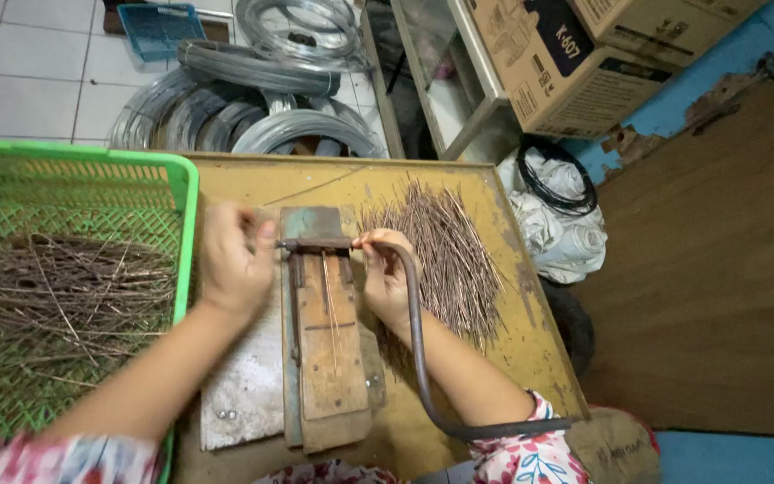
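- Wire rods (331,300), thin and straight, are laid lengthwise on the wooden bed of a bending jig (326,332) at the middle of the yellow worktable (530,350).
- Across the top of the jig a rusty metal crossbar (320,243) is seen, over the upper ends of the rods.
- From the crossbar's right end a long curved lever handle (416,341) is carried down and round toward the table's near edge.
- The right hand (387,278) is set at the crossbar's right end, its fingers curled together around the bar where the handle begins.
- The left hand (235,264) is placed at the crossbar's left end, thumb pressed against the bar's tip; whether the other fingers are closed on anything cannot be told, since they are hidden behind the back of the hand.
- Beneath the jig a grey metal plate (244,394) is fixed to the table, with bolt heads showing near its lower corner.
- Just right of the jig a fanned pile of loose straight rods (454,260) is spread on the table, behind and beside the right hand.
- At the left of the table a green plastic basket (73,166) is stood, with a tangle of bent wire pieces (64,296) inside it.
- Beyond the table, coils of grey wire (244,99) are stacked on the tiled floor.
- Cardboard boxes (566,63) are seen at the upper right, above a bundle of white sacks (557,224).
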